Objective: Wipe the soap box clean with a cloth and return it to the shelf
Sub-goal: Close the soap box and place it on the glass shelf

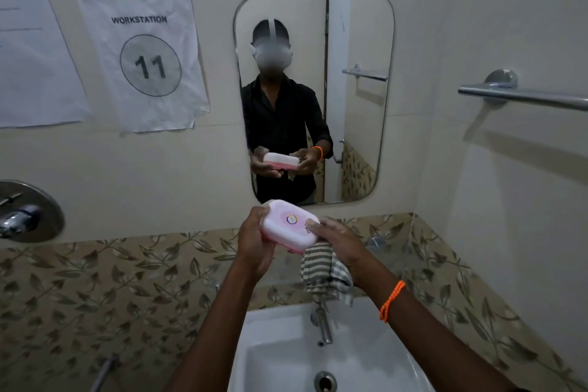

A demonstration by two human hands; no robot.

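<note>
Holding the soap box [289, 225] up above the wash basin [273, 347], I judge that I am in the wiping step, or close to its end. My left hand [254, 242] has its grip curled round the left end and underside of the box, the fingers wrapped under and the thumb side against the lid edge. My right hand [340, 242] pinches the right end of the box with the thumb on the lid, and the striped cloth [324, 270] is bunched beneath that palm, hanging down toward the basin tap [323, 325]. Whether the cloth is actually pressed against the underside of the box I cannot tell; it is at least just beside it. The box sits level with the lower edge of the wall mirror [313, 95], in front of the leaf-patterned tile band, well above the basin. It is a closed, rounded rectangular case, a pale white-pink lid over a deeper pink base, with a small round logo on top. The lid looks smooth and free of marks from here, though fine grime would be too small to see. No shelf is plainly visible near the basin, so the next move, as I read it, calls for finishing any unwiped faces, then freeing the cloth from the box and finding the shelf before setting the box down.
</note>
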